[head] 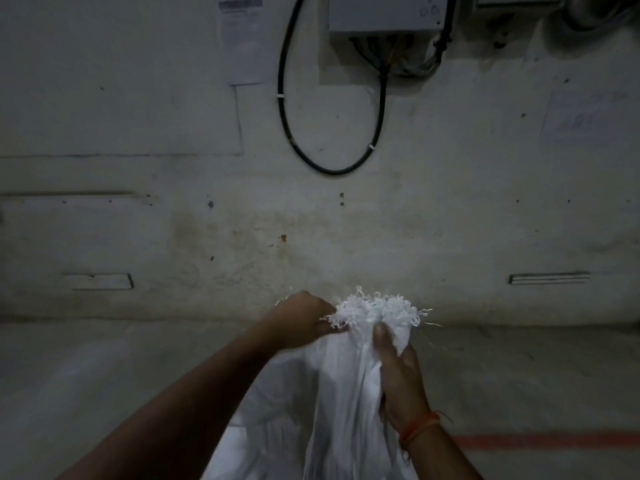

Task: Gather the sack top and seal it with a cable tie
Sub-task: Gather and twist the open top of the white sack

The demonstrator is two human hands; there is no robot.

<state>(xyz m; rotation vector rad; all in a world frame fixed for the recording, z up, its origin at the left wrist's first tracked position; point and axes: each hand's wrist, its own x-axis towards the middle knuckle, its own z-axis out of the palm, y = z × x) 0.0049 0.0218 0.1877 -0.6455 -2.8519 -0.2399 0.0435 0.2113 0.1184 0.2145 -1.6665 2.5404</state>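
Note:
A white woven sack (332,403) stands low in the middle of the view, its frayed top edge (377,310) bunched upward. My right hand (398,362) grips the gathered neck just under the fraying, thumb pressed on the near side. My left hand (304,320) holds the left part of the sack top, fingers curled into the fabric. No cable tie is visible.
A stained concrete wall (311,220) rises close behind the sack. A black cable loop (332,168) hangs from a grey electrical box (384,15) above. The concrete floor carries a red painted line (540,439) at the right.

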